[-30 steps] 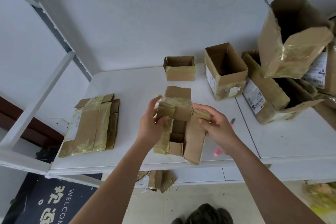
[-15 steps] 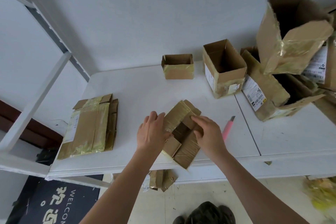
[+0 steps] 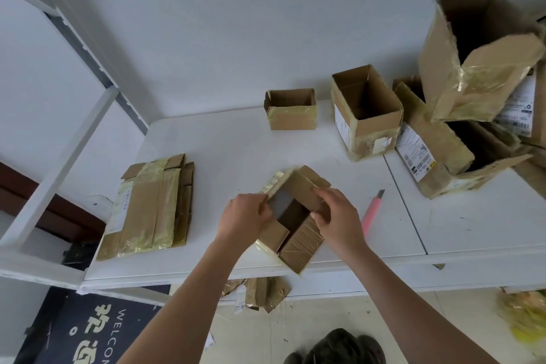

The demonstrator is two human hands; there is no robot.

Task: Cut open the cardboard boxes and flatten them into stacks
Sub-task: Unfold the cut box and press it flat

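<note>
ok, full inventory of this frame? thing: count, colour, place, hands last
cut-open box: 1, brown with yellowish tape, front middle of table, held by both hands
flattened stack: 1 stack, brown with yellowish tape, table's left side
small open box: 1, brown, back middle
tall open box: 1, brown with white label, right of the small one
box pile: several, count unclear, brown with white labels, far right
utility knife: 1, pink, lying on table right of the held box
table: 1, white
cardboard scraps: brown, on floor below table edge
mat: 1, dark with white lettering, floor bottom left
left hand: grips box's left side
right hand: grips box's right flap
</note>
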